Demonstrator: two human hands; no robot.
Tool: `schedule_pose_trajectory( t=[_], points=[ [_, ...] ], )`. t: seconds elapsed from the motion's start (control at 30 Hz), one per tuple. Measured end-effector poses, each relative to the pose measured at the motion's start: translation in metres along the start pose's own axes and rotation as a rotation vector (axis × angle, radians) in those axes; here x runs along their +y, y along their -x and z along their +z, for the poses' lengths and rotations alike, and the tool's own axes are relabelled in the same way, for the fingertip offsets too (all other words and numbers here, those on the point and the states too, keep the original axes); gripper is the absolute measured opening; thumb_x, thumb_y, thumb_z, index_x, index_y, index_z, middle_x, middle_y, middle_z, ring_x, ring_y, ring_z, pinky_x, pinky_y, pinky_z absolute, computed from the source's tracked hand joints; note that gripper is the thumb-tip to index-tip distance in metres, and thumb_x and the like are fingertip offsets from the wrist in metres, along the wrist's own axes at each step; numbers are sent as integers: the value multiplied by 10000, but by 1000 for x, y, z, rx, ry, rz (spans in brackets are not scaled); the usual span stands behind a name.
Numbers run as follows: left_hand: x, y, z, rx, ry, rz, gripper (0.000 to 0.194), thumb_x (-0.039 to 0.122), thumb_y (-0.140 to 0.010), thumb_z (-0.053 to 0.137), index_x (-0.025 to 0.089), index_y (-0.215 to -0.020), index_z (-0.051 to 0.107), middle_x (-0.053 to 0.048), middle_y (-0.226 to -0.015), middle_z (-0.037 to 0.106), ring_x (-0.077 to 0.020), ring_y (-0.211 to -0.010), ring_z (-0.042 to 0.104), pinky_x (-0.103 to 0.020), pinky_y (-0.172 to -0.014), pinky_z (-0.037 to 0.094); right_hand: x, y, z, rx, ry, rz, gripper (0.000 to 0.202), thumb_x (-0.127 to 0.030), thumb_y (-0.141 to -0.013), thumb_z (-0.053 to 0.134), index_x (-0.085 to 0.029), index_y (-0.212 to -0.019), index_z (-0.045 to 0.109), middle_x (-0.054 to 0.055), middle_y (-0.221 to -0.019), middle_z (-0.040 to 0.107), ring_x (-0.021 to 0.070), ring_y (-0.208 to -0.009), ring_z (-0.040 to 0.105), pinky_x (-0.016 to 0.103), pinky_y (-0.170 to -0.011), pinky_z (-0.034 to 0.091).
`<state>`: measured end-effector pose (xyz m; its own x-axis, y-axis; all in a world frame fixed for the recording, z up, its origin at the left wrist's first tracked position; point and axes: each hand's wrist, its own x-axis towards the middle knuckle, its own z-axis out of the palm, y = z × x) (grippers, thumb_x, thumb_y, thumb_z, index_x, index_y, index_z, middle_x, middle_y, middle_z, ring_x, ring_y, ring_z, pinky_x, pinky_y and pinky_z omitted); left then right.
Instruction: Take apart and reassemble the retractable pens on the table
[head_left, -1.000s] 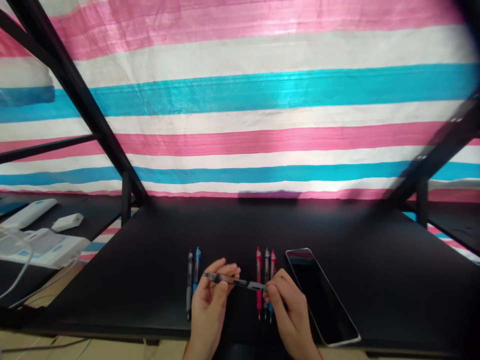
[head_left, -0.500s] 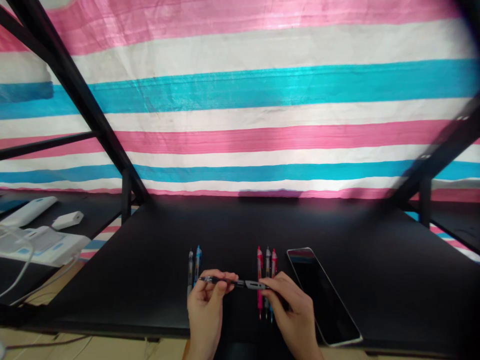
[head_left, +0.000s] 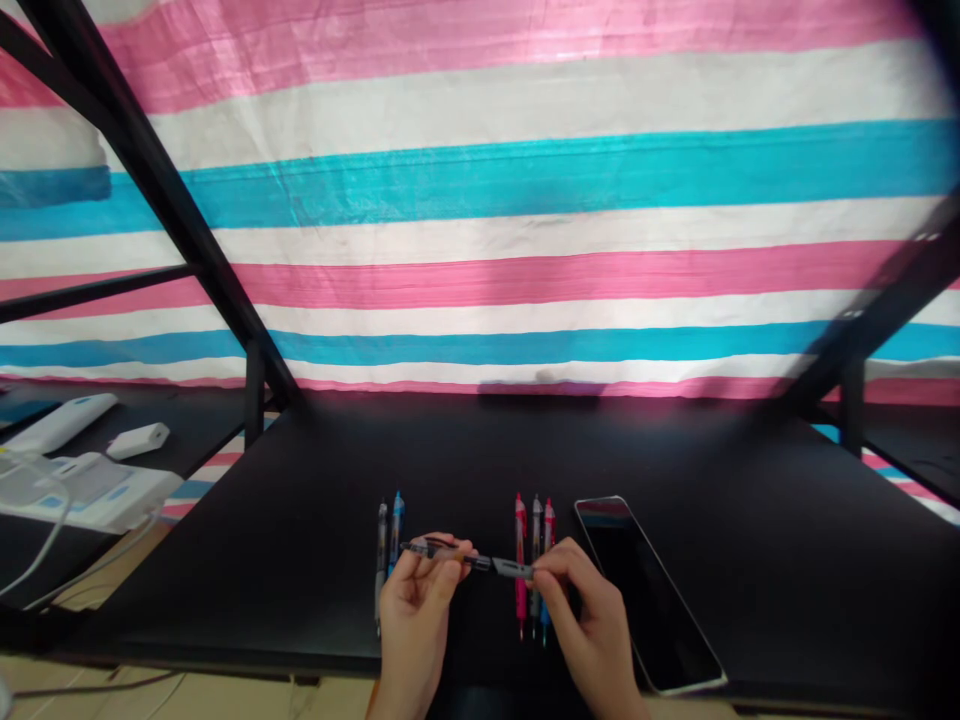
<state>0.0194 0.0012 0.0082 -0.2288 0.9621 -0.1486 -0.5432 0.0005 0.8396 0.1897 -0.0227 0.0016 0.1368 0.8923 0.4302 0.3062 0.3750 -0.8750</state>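
A black and grey pen (head_left: 481,563) is held level above the front of the black table (head_left: 465,450). My left hand (head_left: 420,610) grips its clear and black barrel, thumb in front. The thumb and fingertips of my right hand (head_left: 589,620) pinch its grey end. Behind my left hand lie a grey pen (head_left: 381,560) and a blue pen (head_left: 396,525), side by side. Beside my right hand are a pink pen (head_left: 520,570), a grey pen (head_left: 535,540) and a pen with a red top and blue lower end (head_left: 549,520), the last partly covered by the hand.
A phone (head_left: 649,590) with a dark screen lies slanted right of my right hand. White devices (head_left: 112,495) with cables sit on a surface at the left. Black frame bars (head_left: 180,220) rise on both sides, before a striped sheet (head_left: 525,180).
The held pen has tilted slightly, its left end a little higher. My right hand has shifted slightly toward the pen's grey end, showing more of the pens beside it.
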Motion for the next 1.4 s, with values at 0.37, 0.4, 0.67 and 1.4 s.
schedule_pose_trajectory(
  t=[0.37,0.4,0.67,1.4],
  points=[
    [1,2,0,-10,2,10,388,327,-581,957,170,-847,721,-52,-808,798,-212,-805,772,-256,-750,600,-3,-1,-2,-47,-42,29,264,-296,-1031,499,-205,-804,600,29,-789,598,184,-729,590,291,-659,442],
    [1,2,0,-11,-1,11,386,324,-583,956,171,-845,718,-52,-811,798,-215,-809,771,-259,-752,599,-2,-1,-3,-47,-50,26,215,-296,-1023,513,-205,-856,614,30,-808,605,183,-724,590,289,-652,443],
    [3,2,2,-59,-18,17,354,328,-607,945,177,-839,724,-56,-824,801,-217,-794,768,-279,-762,598,-4,-3,-3,-61,-66,35,311,-311,-1038,478,-205,-765,584,22,-758,581,176,-700,572,281,-628,434],
    [2,4,0,-44,18,44,366,336,-603,949,192,-825,696,-27,-815,778,-201,-810,758,-301,-831,602,12,6,1,27,-173,116,114,-310,-950,656,-201,-930,683,45,-826,660,168,-691,631,237,-601,503]
  ],
)
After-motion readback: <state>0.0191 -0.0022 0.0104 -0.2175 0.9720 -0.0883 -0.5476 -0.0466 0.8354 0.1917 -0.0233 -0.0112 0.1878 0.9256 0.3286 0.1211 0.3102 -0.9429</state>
